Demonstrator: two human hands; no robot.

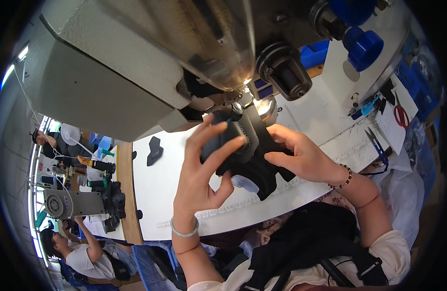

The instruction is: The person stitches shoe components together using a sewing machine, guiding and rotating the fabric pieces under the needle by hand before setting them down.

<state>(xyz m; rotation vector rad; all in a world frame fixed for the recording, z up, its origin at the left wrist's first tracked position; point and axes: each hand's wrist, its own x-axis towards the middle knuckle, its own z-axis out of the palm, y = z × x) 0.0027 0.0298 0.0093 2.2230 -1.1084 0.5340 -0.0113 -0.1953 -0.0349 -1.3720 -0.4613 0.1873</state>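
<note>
A black shoe upper, with a stitched edge and a pale lining patch showing, lies under the needle area of a sewing machine. My left hand is at its left side, fingers spread and bent, the fingertips resting on or just over the dark panel. The thumb is apart from the fingers. On the other side my right hand pinches the upper's right edge between thumb and fingers. Part of the upper is hidden behind the machine head and my fingers. A lamp lights the stitching spot.
On the white table lie a loose black cut piece and a clear ruler. Red-handled scissors and blue-handled snips lie at the right. Blue knobs jut out above. Another person works at a machine, far left.
</note>
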